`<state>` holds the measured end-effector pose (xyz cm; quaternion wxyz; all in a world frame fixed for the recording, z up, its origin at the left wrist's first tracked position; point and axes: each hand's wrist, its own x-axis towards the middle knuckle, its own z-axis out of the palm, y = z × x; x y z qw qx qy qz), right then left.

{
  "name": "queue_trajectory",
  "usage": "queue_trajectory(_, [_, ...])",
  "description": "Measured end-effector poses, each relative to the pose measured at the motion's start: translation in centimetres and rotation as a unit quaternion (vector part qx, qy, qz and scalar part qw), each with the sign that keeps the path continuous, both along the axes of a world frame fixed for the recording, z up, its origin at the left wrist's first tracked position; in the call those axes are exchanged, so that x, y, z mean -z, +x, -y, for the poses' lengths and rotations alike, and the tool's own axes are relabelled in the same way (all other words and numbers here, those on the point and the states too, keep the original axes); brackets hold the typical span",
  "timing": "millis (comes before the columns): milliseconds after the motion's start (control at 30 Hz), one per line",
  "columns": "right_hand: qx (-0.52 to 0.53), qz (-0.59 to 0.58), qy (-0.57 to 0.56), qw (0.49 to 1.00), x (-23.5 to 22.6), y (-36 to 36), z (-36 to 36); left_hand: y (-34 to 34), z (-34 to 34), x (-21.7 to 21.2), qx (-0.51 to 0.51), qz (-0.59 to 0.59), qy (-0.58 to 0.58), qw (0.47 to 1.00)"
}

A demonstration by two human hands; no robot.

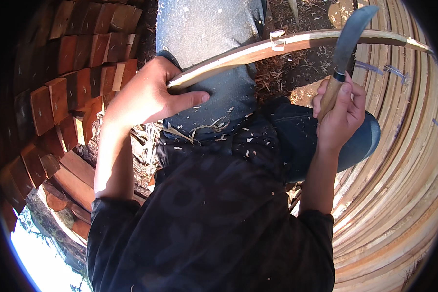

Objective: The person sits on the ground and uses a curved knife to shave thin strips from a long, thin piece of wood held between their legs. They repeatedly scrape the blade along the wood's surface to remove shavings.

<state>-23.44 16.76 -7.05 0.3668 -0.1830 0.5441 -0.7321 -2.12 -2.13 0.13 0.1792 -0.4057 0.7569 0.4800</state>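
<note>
My left hand (148, 95) grips the near end of a long thin wooden strip (258, 48), pressing it against my left thigh. The strip runs to the right across my lap and bends away over the wood pile. A small pale curl of shaving (277, 41) clings to the strip near its middle. My right hand (340, 114) is raised above my right knee and holds a knife (348, 41) by its wooden handle. Its curved dark blade points up and sits just over the strip. Pale shavings lie scattered on my dark shirt and jeans.
Reddish cut wood blocks (68, 82) are stacked in rows at my left. At my right lies a large pile of long pale wooden strips (399, 160), curved in this view. Dark ground covered in chips and bark (301, 65) shows between my knees.
</note>
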Motion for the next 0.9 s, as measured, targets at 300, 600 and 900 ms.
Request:
queue_trajectory(300, [-0.078,-0.075,0.048,0.993,-0.2,0.7,-0.7,-0.2,0.0,-0.2,0.004,0.008,-0.007,1.0])
queue_trajectory(600, [-0.02,-0.039,0.045,0.998,-0.7,0.5,-0.2,-0.3,-0.2,-0.4,-0.009,0.01,-0.016,1.0])
queue_trajectory(900, [-0.111,-0.116,0.073,0.984,-1.3,0.9,-0.8,-0.4,-0.5,-0.6,0.002,-0.022,-0.06,0.998])
